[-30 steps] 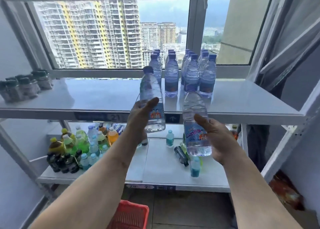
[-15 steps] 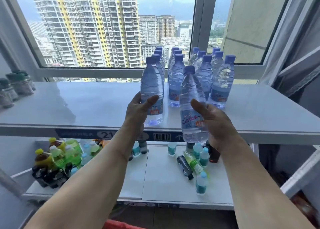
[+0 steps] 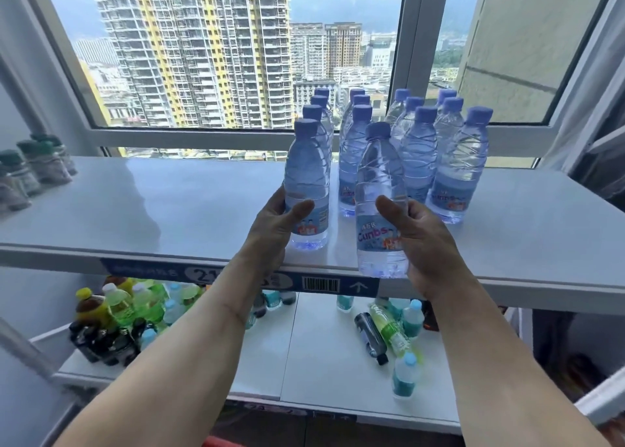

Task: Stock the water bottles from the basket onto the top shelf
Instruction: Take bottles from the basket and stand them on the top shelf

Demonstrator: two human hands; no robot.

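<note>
My left hand [image 3: 274, 223] grips a clear water bottle [image 3: 306, 176] with a blue cap, standing upright on the white top shelf [image 3: 152, 206] at the front of the left row. My right hand [image 3: 422, 233] holds a second water bottle [image 3: 380, 183] with a blue label, its base at the shelf's front edge. Behind them several more water bottles [image 3: 419, 149] stand in rows by the window. A red sliver of the basket [image 3: 220, 442] shows at the bottom edge.
Green-capped jars [image 3: 37, 166] stand at the shelf's far left. The lower shelf [image 3: 321, 362] carries green, yellow and dark drink bottles [image 3: 115, 314] at left and small teal bottles [image 3: 402, 325] at right, some lying down. A window frame [image 3: 216, 139] runs behind the top shelf.
Both hands rose from below the shelf edge and moved forward with their bottles. The left bottle now stands on the shelf; the right bottle reached the front edge.
</note>
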